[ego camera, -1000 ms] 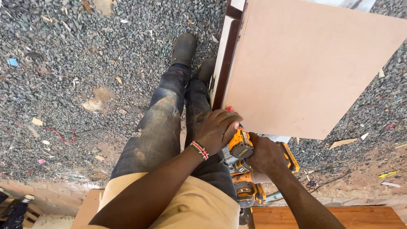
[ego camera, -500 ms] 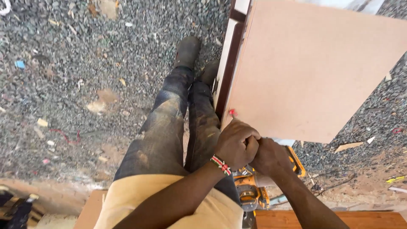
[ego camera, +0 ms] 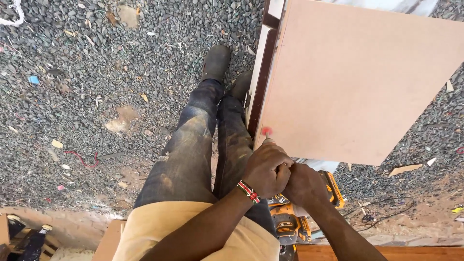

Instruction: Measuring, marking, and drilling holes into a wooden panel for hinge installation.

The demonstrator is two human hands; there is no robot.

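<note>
Left hand (ego camera: 267,169) is curled closed over the top of the yellow cordless drill (ego camera: 290,217), at the near corner of the tan board (ego camera: 357,82). Right hand (ego camera: 305,184) is wrapped closed around the drill's grip, just beside the left hand.

This is an outdoor carpentry yard, a rough open-air workshop. The ground is loose grey gravel (ego camera: 96,72) littered with wood chips, shavings and bits of offcut (ego camera: 405,169). A large plain fibreboard panel (ego camera: 357,82) stands on edge against a dark wooden frame (ego camera: 261,77). A yellow and black cordless drill (ego camera: 290,220) is in use at the panel's corner, and a brown wooden board (ego camera: 377,252) lies at the bottom edge.
</note>
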